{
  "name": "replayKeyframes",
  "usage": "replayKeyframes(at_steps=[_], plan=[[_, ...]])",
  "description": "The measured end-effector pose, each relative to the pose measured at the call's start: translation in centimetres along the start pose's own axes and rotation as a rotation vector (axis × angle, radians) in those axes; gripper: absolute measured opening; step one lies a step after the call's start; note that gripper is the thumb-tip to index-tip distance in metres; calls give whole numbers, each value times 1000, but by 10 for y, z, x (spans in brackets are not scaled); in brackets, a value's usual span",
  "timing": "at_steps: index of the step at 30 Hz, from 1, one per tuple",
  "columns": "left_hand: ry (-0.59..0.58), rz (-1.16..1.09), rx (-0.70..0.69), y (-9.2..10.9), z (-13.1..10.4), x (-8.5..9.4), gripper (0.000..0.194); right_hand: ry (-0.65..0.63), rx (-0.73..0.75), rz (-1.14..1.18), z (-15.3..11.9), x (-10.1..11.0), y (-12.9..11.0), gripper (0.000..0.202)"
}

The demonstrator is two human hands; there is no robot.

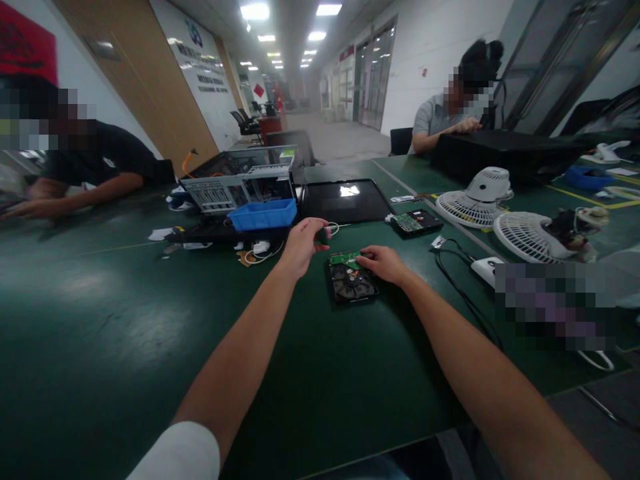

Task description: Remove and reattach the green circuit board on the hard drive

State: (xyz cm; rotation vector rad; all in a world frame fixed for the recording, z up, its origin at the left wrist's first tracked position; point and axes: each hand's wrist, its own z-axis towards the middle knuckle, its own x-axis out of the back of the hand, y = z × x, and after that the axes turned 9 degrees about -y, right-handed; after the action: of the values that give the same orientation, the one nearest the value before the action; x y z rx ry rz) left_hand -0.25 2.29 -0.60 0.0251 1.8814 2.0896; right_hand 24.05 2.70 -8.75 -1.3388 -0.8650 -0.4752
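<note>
A hard drive lies on the green table with its underside up, a green circuit board across its far end. My right hand rests at the drive's right side, fingertips gripping the board's edge. Just beyond and left of the drive, my left hand is raised above the table. Its thumb and fingers pinch a small dark piece, too small to name. Behind that hand a white cable loops on the table.
An open computer case stands behind a blue tray. Beyond my hands lie a black panel and a second hard drive. To the right are white fan parts and a power strip. Two people sit across the table.
</note>
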Motion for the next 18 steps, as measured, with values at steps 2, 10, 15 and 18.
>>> replayKeyframes(at_steps=[2,10,15,18], plan=[[-34,-40,3,-1,-1,-2,25,-2,3,6,-1,0,-1,39],[-3,-62,16,-4,0,-4,27,-1,-17,-14,-2,2,-5,39],[66,-44,5,-3,-1,-2,30,-14,-6,14,-2,2,-5,37],[72,-34,5,-2,-2,-1,31,-15,-12,17,-3,2,-5,38]])
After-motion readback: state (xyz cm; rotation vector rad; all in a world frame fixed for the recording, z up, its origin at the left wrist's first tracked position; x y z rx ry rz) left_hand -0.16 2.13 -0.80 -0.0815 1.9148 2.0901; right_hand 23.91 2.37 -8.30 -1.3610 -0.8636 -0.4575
